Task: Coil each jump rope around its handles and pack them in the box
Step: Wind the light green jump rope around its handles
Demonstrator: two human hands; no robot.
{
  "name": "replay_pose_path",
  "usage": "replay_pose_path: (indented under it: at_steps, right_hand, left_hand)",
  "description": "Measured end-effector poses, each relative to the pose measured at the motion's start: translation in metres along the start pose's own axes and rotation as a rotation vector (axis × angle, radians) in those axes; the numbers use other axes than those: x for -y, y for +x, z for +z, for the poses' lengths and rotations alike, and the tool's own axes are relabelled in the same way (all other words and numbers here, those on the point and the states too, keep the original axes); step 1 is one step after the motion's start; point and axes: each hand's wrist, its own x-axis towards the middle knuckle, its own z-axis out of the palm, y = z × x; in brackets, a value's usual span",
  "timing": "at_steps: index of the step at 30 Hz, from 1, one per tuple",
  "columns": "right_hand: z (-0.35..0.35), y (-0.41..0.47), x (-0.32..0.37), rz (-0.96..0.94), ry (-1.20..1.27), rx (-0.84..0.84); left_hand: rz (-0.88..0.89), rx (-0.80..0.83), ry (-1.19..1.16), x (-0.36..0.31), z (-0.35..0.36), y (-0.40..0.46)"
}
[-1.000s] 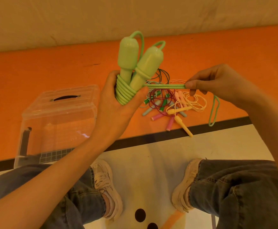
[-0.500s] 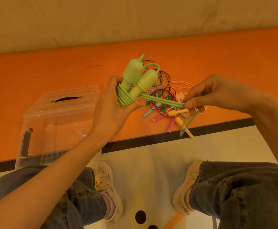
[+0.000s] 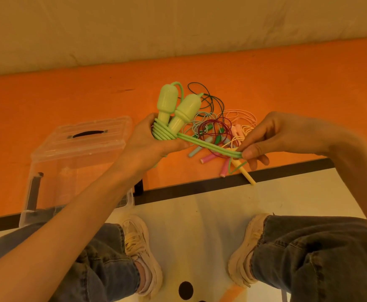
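Green jump rope held above orange floor mat, handles side by side, long axis toward 12–1 o'clock.
Left hand grips coiled handles; right hand pinches doubled cord, taut toward 4 o'clock.

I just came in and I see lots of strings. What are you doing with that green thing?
A person is winding a green jump rope around its two green handles. The left hand grips the handles and the coils already wound on them. The right hand pinches the loose end, pulled out to the side. A pile of other jump ropes lies tangled on the orange mat, and the clear box sits nearby with its lid shut.
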Motion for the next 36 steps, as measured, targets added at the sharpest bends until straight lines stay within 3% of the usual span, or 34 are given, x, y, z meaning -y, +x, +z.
replay_pose_path:
  at_steps: [5,7,12,14,19,27,36]
  right_hand:
    - [-0.006,-0.007,-0.003,-0.026,0.019,-0.218]
    - [-0.003,-0.008,-0.001,-0.04,-0.013,-0.193]
    - [0.004,-0.007,0.005,-0.079,-0.043,-0.05]
    - [0.005,-0.007,0.006,-0.104,-0.017,-0.023]
    - [0.005,-0.007,0.008,-0.118,-0.057,-0.065]
    - [-0.012,-0.014,0.002,-0.116,-0.266,-0.537]
    - [-0.01,-0.006,0.0,-0.328,-0.371,-0.781]
  left_hand:
    - [0.056,-0.134,0.111,0.003,-0.014,0.011]
    - [0.1,-0.188,0.218,0.005,-0.018,0.013]
    - [0.233,-0.256,0.777,0.012,-0.01,0.004]
    - [0.289,-0.208,0.895,0.016,-0.005,0.001]
    - [0.223,-0.06,1.114,0.023,0.003,-0.004]
    - [0.172,0.108,1.24,0.029,0.003,-0.007]
    - [0.239,0.436,1.247,0.025,0.012,-0.011]
